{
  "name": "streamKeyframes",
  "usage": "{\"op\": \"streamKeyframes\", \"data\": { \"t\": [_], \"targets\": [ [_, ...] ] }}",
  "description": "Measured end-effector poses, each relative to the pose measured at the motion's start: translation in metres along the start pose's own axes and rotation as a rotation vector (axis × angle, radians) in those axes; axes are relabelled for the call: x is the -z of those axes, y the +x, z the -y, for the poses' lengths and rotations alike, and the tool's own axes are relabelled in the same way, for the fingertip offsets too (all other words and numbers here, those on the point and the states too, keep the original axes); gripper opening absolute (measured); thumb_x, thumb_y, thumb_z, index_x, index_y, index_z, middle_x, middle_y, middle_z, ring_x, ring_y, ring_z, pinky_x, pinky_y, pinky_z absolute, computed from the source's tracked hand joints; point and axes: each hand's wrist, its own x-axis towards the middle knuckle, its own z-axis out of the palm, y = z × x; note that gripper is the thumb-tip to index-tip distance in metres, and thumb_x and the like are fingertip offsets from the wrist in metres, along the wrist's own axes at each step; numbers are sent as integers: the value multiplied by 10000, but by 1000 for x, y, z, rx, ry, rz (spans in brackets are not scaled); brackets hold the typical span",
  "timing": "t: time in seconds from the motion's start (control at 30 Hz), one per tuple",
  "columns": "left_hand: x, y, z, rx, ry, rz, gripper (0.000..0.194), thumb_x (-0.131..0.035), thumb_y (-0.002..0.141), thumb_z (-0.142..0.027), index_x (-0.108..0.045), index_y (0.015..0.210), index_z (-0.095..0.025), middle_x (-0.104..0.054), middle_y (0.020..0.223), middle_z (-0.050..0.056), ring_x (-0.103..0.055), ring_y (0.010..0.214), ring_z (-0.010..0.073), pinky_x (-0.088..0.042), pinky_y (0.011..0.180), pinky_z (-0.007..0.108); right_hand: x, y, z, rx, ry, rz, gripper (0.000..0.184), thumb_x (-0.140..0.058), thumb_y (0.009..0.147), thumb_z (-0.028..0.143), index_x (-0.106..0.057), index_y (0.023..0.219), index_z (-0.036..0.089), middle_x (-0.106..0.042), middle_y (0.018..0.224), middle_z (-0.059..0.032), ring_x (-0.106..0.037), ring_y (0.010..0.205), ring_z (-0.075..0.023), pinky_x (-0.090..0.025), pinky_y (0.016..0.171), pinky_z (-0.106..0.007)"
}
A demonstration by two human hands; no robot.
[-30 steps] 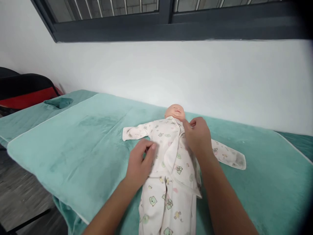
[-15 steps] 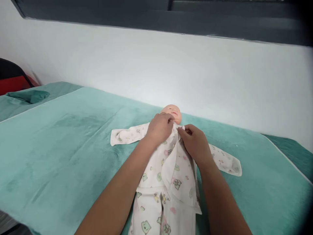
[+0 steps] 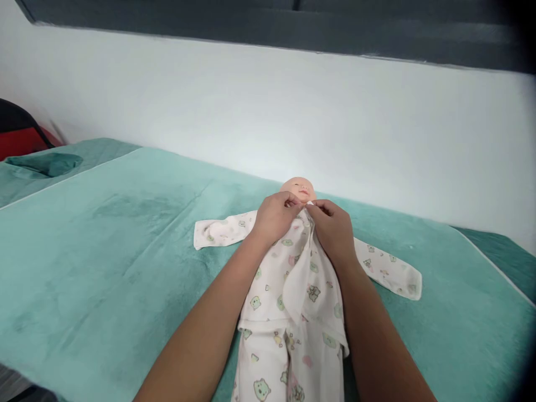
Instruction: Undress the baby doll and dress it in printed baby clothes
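A baby doll (image 3: 300, 187) lies on its back, its head toward the wall. It is dressed in a white top (image 3: 272, 290) printed with small bears and matching pants (image 3: 263, 363). My left hand (image 3: 278, 215) pinches the collar on the left side of the neck. Close beside it, my right hand (image 3: 333, 226) pinches the other collar edge just under the chin. The front flaps overlap below my hands, and both sleeves stretch out to the sides. My fingers partly hide the neckline, so any fastener there cannot be made out.
A green plush cover (image 3: 104, 251) lies under the doll. Behind it rises a white wall (image 3: 188, 106) with a dark ledge (image 3: 209, 22) above. At the far left are a crumpled green cloth fold (image 3: 46, 163) and a red and black object (image 3: 20, 134).
My right hand has moved up and left with the collar edge, bringing it close to my left hand under the chin. The right flap is drawn higher. The view has shifted slightly.
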Motion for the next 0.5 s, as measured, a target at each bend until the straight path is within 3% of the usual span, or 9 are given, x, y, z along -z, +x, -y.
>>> {"op": "streamKeyframes", "data": {
  "t": [0.1, 0.27, 0.5],
  "targets": [
    [-1, 0, 2, -27, -92, -25, 173, -588, 849, -332, -687, 795, -201, -710, 857, 17, -595, 779, 161, -438, 706, 286, 3, -8, -7, 11, 91, -9, 185, -628, 771, 349, -722, 826, 198, -703, 816, -2, -587, 758, -175, -428, 703, -281],
    [-2, 1, 4, -15, -222, -8, 172, -612, 828, -340, -685, 800, -187, -687, 810, 11, -579, 738, 142, -425, 679, 270, 6, -9, -11, 43, 152, -11, 193, -658, 775, 366, -740, 832, 200, -733, 867, -24, -630, 809, -194, -467, 750, -305],
    [0, 1, 2, 35, -234, 18, 172, -621, 820, -324, -717, 823, -182, -716, 869, 28, -603, 792, 158, -438, 719, 283, 4, -7, -13, 37, 217, -18, 190, -695, 769, 369, -753, 837, 201, -747, 860, -28, -654, 822, -202, -490, 767, -320]
  ]
}}
